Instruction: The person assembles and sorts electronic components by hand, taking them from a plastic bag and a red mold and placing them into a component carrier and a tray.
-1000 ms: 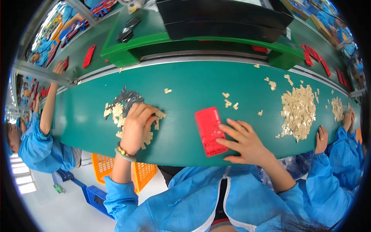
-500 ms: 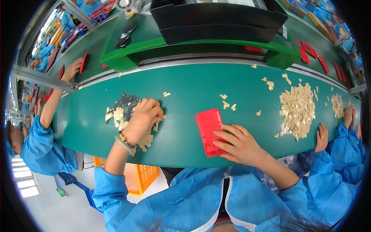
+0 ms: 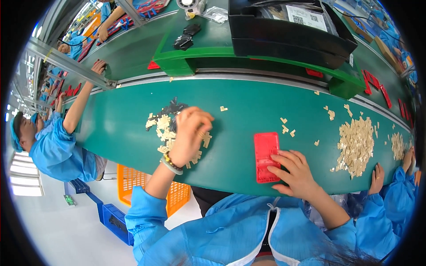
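My left hand [image 3: 190, 135] hovers at the right side of a heap of small beige L-shaped pieces [image 3: 163, 122] and dark grey pieces [image 3: 174, 107]. Its fingers are curled together and slightly blurred; whatever is between the tips is hidden. A shallow red plastic case [image 3: 267, 153] lies on the green work surface in front of me, recessed side up. My right hand [image 3: 295, 173] grips it by the lower right edge, fingers reaching over onto its inner face.
Beyond the case lie a few loose beige pieces [image 3: 284, 128]. A large beige pile [image 3: 356, 146] spreads at the right, near a co-worker's hand [image 3: 376, 179]. A black box [image 3: 293, 37] stands on a green raised shelf [image 3: 213, 54]. An orange crate [image 3: 133, 179] sits below the table edge.
The whole view has shifted, so the table's contents appear further right. My left hand has come up a little from the heap. My right hand stays on the red case.
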Demonstrator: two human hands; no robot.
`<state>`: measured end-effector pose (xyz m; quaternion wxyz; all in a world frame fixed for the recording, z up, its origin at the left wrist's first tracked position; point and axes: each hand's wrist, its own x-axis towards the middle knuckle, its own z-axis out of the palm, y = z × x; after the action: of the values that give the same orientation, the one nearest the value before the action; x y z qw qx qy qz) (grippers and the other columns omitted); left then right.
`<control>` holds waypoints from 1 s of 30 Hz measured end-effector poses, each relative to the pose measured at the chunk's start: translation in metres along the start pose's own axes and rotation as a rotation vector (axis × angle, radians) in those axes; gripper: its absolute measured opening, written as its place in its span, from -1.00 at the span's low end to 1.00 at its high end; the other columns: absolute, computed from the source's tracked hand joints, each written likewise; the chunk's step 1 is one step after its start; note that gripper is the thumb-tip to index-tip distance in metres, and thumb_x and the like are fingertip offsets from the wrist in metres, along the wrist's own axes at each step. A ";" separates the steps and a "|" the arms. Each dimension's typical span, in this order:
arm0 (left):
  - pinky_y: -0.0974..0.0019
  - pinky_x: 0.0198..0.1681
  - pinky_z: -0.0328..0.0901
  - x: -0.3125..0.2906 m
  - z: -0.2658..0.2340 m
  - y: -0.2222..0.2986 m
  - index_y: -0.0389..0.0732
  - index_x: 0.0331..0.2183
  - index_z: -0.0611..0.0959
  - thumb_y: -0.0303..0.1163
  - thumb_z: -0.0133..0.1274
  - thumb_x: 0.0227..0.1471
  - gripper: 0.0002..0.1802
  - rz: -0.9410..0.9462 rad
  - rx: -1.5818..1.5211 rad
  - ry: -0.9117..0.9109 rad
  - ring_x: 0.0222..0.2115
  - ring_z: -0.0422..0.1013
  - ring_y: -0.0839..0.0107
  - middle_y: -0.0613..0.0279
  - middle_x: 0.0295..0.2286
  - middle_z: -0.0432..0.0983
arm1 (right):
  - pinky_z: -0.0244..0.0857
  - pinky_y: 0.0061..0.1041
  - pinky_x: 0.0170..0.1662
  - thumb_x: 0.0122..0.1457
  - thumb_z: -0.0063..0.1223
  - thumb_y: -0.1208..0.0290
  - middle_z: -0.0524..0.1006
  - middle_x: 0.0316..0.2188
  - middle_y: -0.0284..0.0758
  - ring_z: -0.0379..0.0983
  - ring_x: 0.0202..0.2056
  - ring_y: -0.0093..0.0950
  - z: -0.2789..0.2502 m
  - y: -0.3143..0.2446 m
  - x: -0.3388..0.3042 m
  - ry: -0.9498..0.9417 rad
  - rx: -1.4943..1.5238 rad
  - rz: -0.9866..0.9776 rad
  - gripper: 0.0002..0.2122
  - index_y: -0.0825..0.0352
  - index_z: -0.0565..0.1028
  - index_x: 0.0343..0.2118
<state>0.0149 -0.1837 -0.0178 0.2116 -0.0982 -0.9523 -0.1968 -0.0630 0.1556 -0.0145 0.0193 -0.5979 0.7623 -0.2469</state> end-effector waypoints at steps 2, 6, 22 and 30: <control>0.47 -0.23 0.20 -0.007 0.002 -0.018 -0.19 -0.27 0.44 -0.54 -0.01 0.13 -0.89 -0.403 -0.368 0.155 -0.29 0.31 0.48 0.31 -0.39 0.36 | 0.14 -0.16 0.09 -0.08 0.24 0.27 0.38 0.06 -0.29 0.28 0.09 -0.26 -0.004 0.002 0.004 0.053 0.022 0.013 -0.56 0.19 0.48 -0.07; 0.34 -0.22 0.22 0.014 -0.006 -0.016 -0.26 -0.24 0.45 -0.54 -0.04 0.14 -0.89 -0.626 -0.541 0.226 -0.37 0.29 0.37 0.22 -0.41 0.39 | 0.19 -0.25 0.03 -0.01 0.18 0.38 0.41 0.03 -0.29 0.31 0.04 -0.24 -0.007 0.013 0.023 0.203 0.145 0.068 -0.66 0.23 0.50 -0.11; 0.04 0.27 -0.18 0.083 0.067 0.084 0.14 -0.09 0.66 -0.42 0.15 -0.03 -0.59 0.264 -0.615 -0.256 0.29 -0.19 0.00 0.12 0.21 0.13 | 0.37 -0.65 -0.22 0.20 0.06 0.46 0.53 -0.29 -0.32 0.48 -0.28 -0.60 -0.003 0.053 0.062 0.101 1.476 0.603 -0.84 0.42 0.51 -0.22; 0.43 -0.17 0.33 0.079 0.072 0.097 -0.30 -0.03 0.52 -0.49 0.04 0.12 -0.65 -0.429 -1.507 -0.199 -0.20 0.43 0.44 0.06 -0.10 0.48 | 0.38 -0.66 -0.32 0.11 0.11 0.61 0.51 -0.39 -0.33 0.48 -0.39 -0.63 -0.004 0.046 0.062 0.652 1.054 0.408 -0.93 0.46 0.52 -0.33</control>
<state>-0.0551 -0.0583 -0.0105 -0.0406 -0.0463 -0.5748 -0.8159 -0.1236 0.1068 -0.0132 0.1241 -0.2459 0.6040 -0.7479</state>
